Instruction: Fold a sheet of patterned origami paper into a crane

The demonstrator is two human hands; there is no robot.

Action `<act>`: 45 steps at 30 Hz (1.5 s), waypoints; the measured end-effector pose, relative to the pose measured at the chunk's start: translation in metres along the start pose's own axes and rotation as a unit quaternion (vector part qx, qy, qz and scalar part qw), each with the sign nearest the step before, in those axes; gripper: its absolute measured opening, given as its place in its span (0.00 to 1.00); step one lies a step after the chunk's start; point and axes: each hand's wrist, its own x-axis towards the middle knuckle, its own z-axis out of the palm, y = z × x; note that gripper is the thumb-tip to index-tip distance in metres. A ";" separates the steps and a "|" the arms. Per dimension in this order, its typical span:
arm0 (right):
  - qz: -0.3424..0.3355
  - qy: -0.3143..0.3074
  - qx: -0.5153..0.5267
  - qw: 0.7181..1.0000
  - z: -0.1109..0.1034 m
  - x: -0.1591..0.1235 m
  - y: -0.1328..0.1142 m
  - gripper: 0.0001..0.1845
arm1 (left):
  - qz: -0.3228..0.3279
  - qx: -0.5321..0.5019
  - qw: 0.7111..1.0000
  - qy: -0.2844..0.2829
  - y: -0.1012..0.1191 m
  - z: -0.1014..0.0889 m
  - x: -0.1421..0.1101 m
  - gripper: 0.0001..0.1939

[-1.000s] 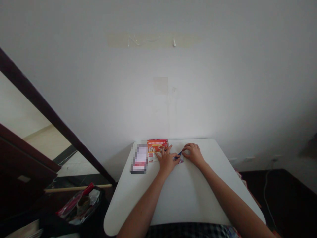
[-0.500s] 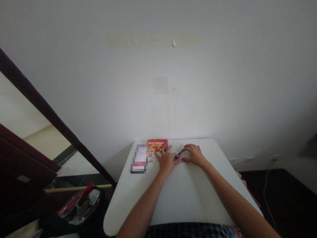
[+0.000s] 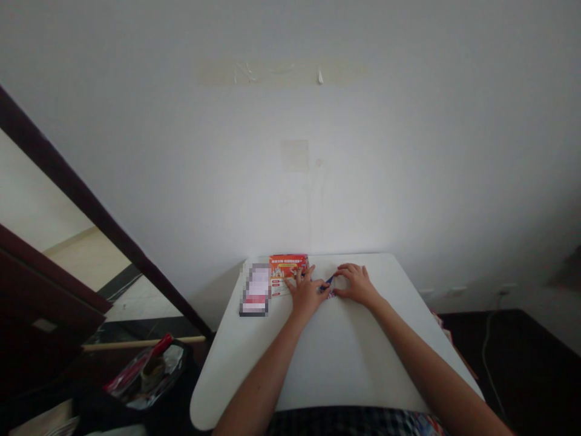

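A small dark-blue piece (image 3: 330,281), perhaps folded paper, lies between my hands near the table's far side; a patterned pink and white bit shows just below it. My left hand (image 3: 307,295) pinches its left end between thumb and index, with the other fingers spread over a red and white printed leaflet (image 3: 282,264). At the other end, my right hand (image 3: 361,284) has thumb and index curled at the piece's right edge. The fingers hide much of what they hold.
Left of the leaflet, a phone (image 3: 255,290) with a blurred screen lies on the white table (image 3: 336,357). The wall (image 3: 390,181) rises behind the table. Down on the left stands an open bag (image 3: 154,369) with mixed items; a cable (image 3: 486,345) hangs at the right.
Both hands and the blue piece stay in almost the same place. Only a slight shift of the camera shows.
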 end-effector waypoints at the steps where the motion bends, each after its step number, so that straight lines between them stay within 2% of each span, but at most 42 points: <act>1: -0.006 -0.005 -0.001 1.000 -0.001 0.000 0.001 0.28 | 0.001 0.002 1.000 -0.002 0.000 0.000 0.000 0.10; 5: -0.030 -0.016 -0.007 0.999 -0.005 -0.002 0.001 0.32 | 0.006 0.006 1.000 0.005 -0.002 0.003 0.001 0.10; 13: -0.047 0.005 -0.014 0.999 -0.002 -0.005 0.005 0.32 | 0.009 -0.009 1.000 0.003 -0.005 0.005 0.002 0.09; 20: -0.051 0.053 0.017 0.997 0.005 -0.011 0.014 0.18 | 0.031 -0.030 0.999 -0.003 -0.007 0.004 0.001 0.08; 22: -0.058 0.069 0.021 0.996 0.007 -0.014 0.014 0.17 | 0.041 -0.032 0.999 -0.001 -0.008 0.005 0.001 0.07; 27: -0.052 0.088 -0.013 0.995 0.012 -0.023 0.004 0.23 | 0.055 -0.029 0.998 -0.005 -0.010 0.006 0.000 0.07; 31: -0.035 0.085 -0.044 0.995 0.012 -0.023 -0.004 0.24 | 0.053 -0.021 0.998 -0.007 -0.009 0.004 0.000 0.07; 45: 0.007 0.080 -0.062 0.995 0.000 -0.003 -0.011 0.07 | 0.051 -0.032 0.998 -0.018 -0.010 0.004 0.002 0.08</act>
